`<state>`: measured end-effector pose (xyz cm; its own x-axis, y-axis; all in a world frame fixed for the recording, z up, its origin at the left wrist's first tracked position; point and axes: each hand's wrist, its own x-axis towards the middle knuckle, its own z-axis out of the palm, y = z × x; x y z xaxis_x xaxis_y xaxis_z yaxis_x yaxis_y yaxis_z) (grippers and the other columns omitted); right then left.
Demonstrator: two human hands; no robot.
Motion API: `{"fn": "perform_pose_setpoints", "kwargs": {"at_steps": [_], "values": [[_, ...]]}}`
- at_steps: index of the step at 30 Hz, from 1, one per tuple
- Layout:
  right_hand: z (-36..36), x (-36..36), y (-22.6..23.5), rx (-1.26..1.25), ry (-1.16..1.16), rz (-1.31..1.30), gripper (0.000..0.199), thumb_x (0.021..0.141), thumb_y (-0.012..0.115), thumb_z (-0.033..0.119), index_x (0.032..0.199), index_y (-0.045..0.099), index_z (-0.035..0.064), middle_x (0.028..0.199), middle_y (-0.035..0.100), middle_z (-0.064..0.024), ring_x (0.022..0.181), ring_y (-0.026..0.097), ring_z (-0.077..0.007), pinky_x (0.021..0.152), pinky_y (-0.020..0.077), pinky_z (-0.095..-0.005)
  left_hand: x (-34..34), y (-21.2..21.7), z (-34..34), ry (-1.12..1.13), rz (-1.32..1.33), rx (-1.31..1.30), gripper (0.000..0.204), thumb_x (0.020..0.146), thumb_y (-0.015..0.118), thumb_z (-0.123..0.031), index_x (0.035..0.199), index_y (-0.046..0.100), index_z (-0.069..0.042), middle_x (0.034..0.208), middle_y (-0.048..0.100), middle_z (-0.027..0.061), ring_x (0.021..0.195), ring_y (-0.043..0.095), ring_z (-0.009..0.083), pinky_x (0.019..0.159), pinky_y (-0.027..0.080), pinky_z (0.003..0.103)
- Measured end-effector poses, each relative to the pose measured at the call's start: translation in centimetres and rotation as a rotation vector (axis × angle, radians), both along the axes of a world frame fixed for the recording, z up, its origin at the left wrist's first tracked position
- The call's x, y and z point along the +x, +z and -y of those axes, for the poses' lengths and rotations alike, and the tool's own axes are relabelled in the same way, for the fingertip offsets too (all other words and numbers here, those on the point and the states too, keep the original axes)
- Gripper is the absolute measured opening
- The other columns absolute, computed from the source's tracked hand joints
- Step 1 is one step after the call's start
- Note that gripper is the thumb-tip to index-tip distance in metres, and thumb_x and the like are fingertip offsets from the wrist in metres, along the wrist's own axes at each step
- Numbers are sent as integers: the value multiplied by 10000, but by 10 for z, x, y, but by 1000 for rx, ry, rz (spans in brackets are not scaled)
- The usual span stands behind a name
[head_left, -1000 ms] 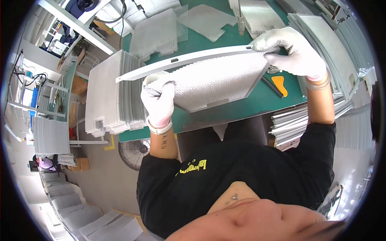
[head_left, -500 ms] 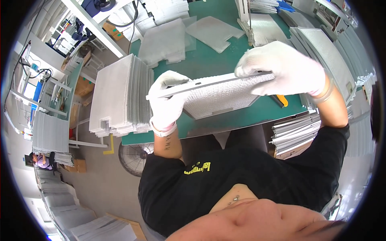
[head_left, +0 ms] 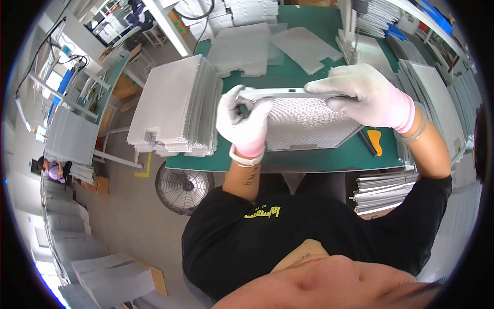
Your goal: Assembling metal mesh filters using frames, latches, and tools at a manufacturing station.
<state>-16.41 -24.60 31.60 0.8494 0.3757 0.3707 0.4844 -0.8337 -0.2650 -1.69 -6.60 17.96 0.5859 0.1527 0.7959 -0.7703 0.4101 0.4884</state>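
Observation:
Between my hands a silvery mesh filter panel point(head_left: 314, 121) is held up on edge over the green table, its pale frame strip point(head_left: 288, 92) uppermost. My left hand point(head_left: 242, 121), in a white glove, is closed with fingers curled round the panel's left top corner. My right hand point(head_left: 368, 98), gloved too, grips the right end of the frame, its index finger lying along the strip and the thumb on the mesh side. Just below the right hand, a tool with an orange and black handle point(head_left: 374, 143) lies on the table, partly behind the panel.
On the left of the green table point(head_left: 247, 162) stands a thick stack of mesh panels point(head_left: 164, 103). Loose flat mesh sheets point(head_left: 309, 49) lie at the back. More panels point(head_left: 432, 98) lean at the right. A fan point(head_left: 185, 188) stands on the floor; a person point(head_left: 54, 170) is far left.
The view has shifted, so the table appears farther right. The panel's top strip has gone from slanting to nearly level. My left hand has changed its grip on the corner; both hands still hold the panel.

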Motion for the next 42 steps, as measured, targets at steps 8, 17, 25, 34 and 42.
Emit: {"fn": "perform_pose_setpoints", "kwargs": {"at_steps": [8, 17, 25, 34, 42], "values": [[3, 3, -3, 2, -37, 16, 434, 765, 638, -49, 1196, 661, 2, 760, 554, -146, 711, 564, -304, 668, 468, -392, 3, -1, 0, 266, 152, 310, 538, 775, 796, -95, 1240, 594, 84, 742, 554, 20, 550, 415, 80, 509, 372, 218], [0, 4, -3, -4, -3, 47, 439, 765, 617, -69, 1198, 654, -8, 828, 608, -159, 769, 599, -304, 704, 494, -375, 4, -9, -6, 233, 117, 355, 400, 882, 571, -12, 1267, 574, 96, 844, 621, 137, 687, 595, 229, 663, 497, 307], [2, 7, -3, -6, -27, 5, 495, 726, 655, -73, 1216, 647, -7, 862, 648, -162, 778, 637, -302, 700, 504, -370, 8, -11, -1, 213, 136, 313, 432, 878, 550, 10, 1302, 551, 96, 814, 585, 123, 675, 565, 227, 652, 483, 305], [2, 8, -4, -27, -16, 34, 506, 741, 634, -112, 1234, 641, 3, 836, 640, -148, 741, 633, -285, 695, 508, -363, 8, -10, 1, 212, 132, 301, 447, 882, 542, 21, 1321, 535, 101, 796, 551, 108, 667, 531, 204, 641, 464, 293], [5, 9, -6, -1, -15, 20, 475, 769, 596, -83, 1234, 641, 2, 824, 593, -159, 772, 599, -296, 716, 495, -377, 12, -10, 0, 186, 102, 287, 385, 889, 561, 2, 1267, 594, 70, 820, 584, 110, 685, 550, 200, 657, 474, 291]]}}
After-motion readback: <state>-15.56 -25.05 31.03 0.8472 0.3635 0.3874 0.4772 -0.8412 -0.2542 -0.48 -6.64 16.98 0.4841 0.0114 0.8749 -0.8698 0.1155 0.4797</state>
